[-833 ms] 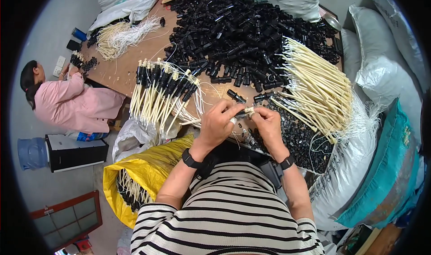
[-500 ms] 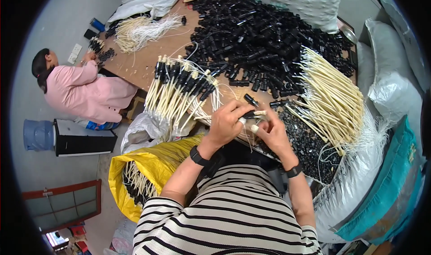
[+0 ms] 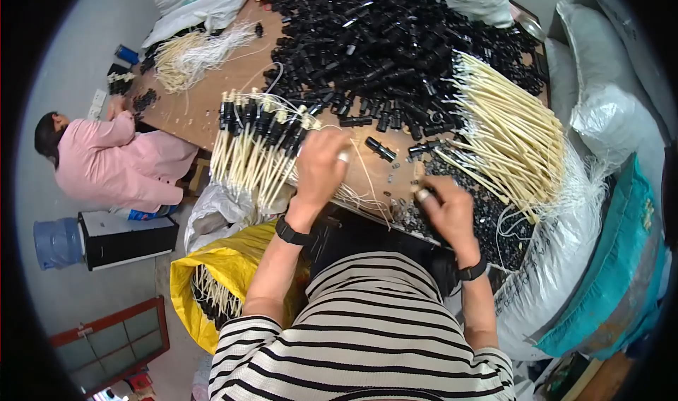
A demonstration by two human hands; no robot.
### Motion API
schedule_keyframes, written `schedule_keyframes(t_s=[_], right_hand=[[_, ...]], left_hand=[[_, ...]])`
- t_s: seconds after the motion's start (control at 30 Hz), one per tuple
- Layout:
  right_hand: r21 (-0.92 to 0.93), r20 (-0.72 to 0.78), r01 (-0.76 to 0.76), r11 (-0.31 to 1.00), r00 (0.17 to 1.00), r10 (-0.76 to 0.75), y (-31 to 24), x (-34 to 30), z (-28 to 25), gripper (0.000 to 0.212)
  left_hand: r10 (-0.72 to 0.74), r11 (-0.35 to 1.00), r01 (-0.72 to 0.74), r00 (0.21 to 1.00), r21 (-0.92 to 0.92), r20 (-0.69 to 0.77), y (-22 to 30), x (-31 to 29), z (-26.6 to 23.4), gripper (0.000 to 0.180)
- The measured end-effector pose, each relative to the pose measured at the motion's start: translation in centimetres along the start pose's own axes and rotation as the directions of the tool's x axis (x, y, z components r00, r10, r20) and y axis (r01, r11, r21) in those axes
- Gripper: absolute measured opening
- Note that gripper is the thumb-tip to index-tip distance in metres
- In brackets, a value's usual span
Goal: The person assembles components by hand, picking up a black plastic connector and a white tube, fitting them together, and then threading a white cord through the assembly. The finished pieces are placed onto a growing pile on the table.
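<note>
A cream-coloured cord [image 3: 367, 171] is pinched in the left hand [image 3: 321, 164] and is seen trailing down from its fingers, just beside the finished bundle of cream cords with black caps [image 3: 258, 147] fanned out to that hand's left. The right hand [image 3: 445, 207] is pressed knuckles-up on the tabletop [image 3: 212, 97] among small black parts [image 3: 487, 217] — whether anything is gripped in it cannot be told. A loose black connector [image 3: 381, 149] is seen between the two hands, slightly beyond them, and the large black heap [image 3: 395, 41] farther out — with uncapped cream cords [image 3: 508, 133] beyond the right hand.
</note>
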State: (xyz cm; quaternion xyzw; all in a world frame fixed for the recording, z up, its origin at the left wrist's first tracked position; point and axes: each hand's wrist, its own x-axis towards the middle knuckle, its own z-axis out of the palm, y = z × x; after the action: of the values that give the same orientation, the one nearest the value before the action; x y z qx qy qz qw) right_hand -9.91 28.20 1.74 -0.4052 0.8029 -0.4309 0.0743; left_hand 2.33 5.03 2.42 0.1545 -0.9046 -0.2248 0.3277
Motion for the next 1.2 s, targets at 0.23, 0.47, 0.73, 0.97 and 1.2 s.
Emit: schedule_keyframes(t_s=[0.23, 0.47, 0.73, 0.97, 1.2], right_hand=[[-0.642, -0.194, -0.257, 0.723, 0.966, 0.171, 5.7, -1.4, -5.6, 0.012], [-0.38, -0.085, 0.025, 0.925, 0.994, -0.062, 3.1, -0.6, -5.4, 0.016], [-0.307, 0.113, 0.075, 0.949, 0.993, -0.042, 1.2, -1.2, -3.6, 0.02], [-0.459, 0.17, 0.274, 0.845, 0.961, -0.218, -0.2, -1.3, -1.8, 0.042], [-0.232, -0.093, 0.025, 0.972, 0.995, -0.048, -0.2, -0.2, -0.6, 0.02]], left_hand=[[0.163, 0.984, -0.18, 0.919, 0.014, 0.359, 0.3, 1.7, 5.7, 0.033], [-0.132, 0.88, 0.306, 0.893, -0.364, 0.431, 0.5, 0.3, 5.6, 0.031], [-0.088, 0.914, 0.275, 0.851, -0.297, 0.517, 0.6, -0.3, 4.1, 0.028], [0.293, 0.943, -0.207, 0.89, -0.262, 0.35, 2.5, -1.0, 5.1, 0.023], [0.441, 0.897, -0.408, 0.804, -0.168, 0.398, 7.9, 0.4, 3.3, 0.03]])
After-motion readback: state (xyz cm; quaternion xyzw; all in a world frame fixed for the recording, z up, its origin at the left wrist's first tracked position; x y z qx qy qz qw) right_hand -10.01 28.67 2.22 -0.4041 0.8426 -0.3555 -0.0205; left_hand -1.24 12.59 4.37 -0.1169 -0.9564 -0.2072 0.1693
